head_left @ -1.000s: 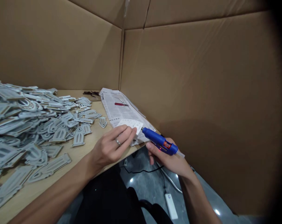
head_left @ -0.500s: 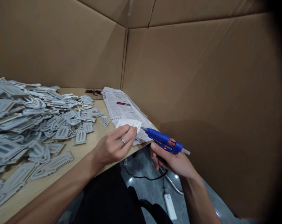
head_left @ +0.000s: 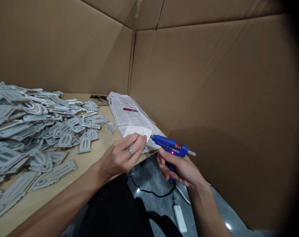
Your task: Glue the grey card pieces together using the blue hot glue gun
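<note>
1. left hand (head_left: 124, 154): fingers closed, pinching a white piece (head_left: 131, 131) above newspaper (head_left: 118, 107) by the surface's (head_left: 102, 142) near right corner.
2. right hand (head_left: 181, 166): wrapped around a blue glue gun (head_left: 167, 143); nozzle at the piece's right end, contact unconfirmed.
3. step, as judged: gluing; next move calls for steady aim.
4. no container noted; glue stick (head_left: 192, 153) protrudes from gun; grey pieces (head_left: 50, 120) heaped toward the surface's left edge.

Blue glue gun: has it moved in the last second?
Yes. The blue glue gun has tipped, its rear end now higher in the view, judged against the newspaper.
</note>
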The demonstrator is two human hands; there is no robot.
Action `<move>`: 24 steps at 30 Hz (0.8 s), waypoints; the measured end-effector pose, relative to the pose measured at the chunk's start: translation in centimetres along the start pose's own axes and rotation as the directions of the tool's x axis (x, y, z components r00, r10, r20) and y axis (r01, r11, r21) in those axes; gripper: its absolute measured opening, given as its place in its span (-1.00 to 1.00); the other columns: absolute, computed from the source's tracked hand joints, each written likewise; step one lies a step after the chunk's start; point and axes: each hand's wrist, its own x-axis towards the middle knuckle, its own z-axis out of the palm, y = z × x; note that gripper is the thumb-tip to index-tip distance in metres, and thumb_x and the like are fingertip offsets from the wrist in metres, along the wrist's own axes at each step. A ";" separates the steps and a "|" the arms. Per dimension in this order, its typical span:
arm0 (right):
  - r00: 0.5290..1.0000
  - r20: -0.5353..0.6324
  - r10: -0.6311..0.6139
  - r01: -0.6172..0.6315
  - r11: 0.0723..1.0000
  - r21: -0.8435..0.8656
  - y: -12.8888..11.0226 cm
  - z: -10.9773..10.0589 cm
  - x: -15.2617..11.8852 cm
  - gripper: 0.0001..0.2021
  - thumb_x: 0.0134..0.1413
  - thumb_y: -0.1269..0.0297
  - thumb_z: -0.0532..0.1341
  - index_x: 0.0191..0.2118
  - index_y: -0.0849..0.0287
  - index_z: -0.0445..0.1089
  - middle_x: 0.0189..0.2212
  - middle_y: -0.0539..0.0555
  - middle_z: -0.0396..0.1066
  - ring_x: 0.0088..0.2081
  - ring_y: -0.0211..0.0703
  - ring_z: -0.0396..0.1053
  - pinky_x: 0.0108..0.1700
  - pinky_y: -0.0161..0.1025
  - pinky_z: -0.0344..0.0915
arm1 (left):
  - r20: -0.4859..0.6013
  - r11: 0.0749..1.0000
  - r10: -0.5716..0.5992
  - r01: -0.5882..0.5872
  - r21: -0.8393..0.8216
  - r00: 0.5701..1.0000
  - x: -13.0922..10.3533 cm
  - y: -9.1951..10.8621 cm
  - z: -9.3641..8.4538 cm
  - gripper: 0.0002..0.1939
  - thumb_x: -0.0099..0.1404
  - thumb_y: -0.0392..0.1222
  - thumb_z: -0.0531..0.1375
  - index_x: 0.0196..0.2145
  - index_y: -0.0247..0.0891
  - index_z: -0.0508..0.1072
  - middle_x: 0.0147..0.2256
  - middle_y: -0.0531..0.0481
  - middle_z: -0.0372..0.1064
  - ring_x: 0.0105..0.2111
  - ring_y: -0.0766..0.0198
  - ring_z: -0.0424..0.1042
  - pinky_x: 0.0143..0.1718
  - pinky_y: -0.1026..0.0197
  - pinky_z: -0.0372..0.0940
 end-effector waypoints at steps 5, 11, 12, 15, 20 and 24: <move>1.000 0.023 -0.013 0.011 0.998 0.060 -0.3 0.1 0.0 -0.55 0.21 -0.04 0.43 -0.46 0.23 0.37 -0.54 0.00 0.38 -0.71 -0.40 0.28 -0.77 -0.52 -0.08 | 0.020 0.998 0.042 -0.043 0.043 0.999 0.4 0.1 0.0 -0.75 0.32 -0.55 0.25 -0.04 -0.64 0.51 -0.18 -0.30 0.54 -0.20 0.08 0.53 -0.22 0.06 0.54; 0.999 0.041 0.008 -0.011 0.997 0.080 -0.1 0.3 0.1 -0.53 0.21 -0.06 0.42 -0.47 0.23 0.35 -0.53 0.00 0.39 -0.72 -0.43 0.24 -0.77 -0.53 -0.07 | 0.047 0.998 0.045 -0.048 0.050 0.998 0.4 0.4 -0.1 -0.77 0.36 -0.53 0.22 -0.03 -0.58 0.51 -0.17 -0.27 0.57 -0.18 0.11 0.54 -0.17 0.08 0.56; 0.999 0.039 0.008 -0.011 0.997 0.081 -0.1 0.3 0.1 -0.53 0.20 -0.06 0.43 -0.46 0.22 0.35 -0.53 0.00 0.39 -0.72 -0.43 0.24 -0.78 -0.53 -0.07 | 0.052 0.998 0.046 -0.049 0.051 0.998 0.4 0.4 -0.1 -0.77 0.36 -0.52 0.21 -0.03 -0.57 0.51 -0.17 -0.25 0.57 -0.18 0.12 0.54 -0.17 0.08 0.56; 1.000 0.029 0.006 -0.009 0.996 0.090 -0.3 0.4 0.0 -0.53 0.20 -0.05 0.43 -0.46 0.22 0.35 -0.55 -0.02 0.36 -0.72 -0.44 0.23 -0.77 -0.53 -0.09 | 0.058 0.996 0.039 -0.044 0.079 0.998 0.3 0.3 0.0 -0.77 0.38 -0.53 0.19 -0.03 -0.53 0.52 -0.17 -0.23 0.58 -0.18 0.12 0.55 -0.19 0.09 0.56; 0.999 0.037 0.005 -0.008 0.997 0.082 -0.5 0.5 0.0 -0.54 0.21 -0.05 0.43 -0.46 0.23 0.34 -0.54 -0.02 0.36 -0.71 -0.42 0.26 -0.77 -0.52 -0.07 | 0.047 0.998 0.041 -0.044 0.054 0.998 0.2 0.2 0.0 -0.76 0.37 -0.53 0.19 -0.02 -0.57 0.51 -0.15 -0.27 0.57 -0.17 0.10 0.55 -0.17 0.08 0.55; 0.999 0.051 -0.007 0.003 0.997 0.074 -0.5 0.4 -0.1 -0.53 0.21 -0.05 0.42 -0.45 0.23 0.33 -0.54 -0.03 0.37 -0.73 -0.45 0.21 -0.77 -0.52 -0.09 | 0.051 0.998 0.008 -0.012 0.068 0.999 0.3 0.2 -0.1 -0.77 0.39 -0.52 0.17 -0.02 -0.55 0.51 -0.17 -0.25 0.56 -0.17 0.11 0.53 -0.16 0.07 0.54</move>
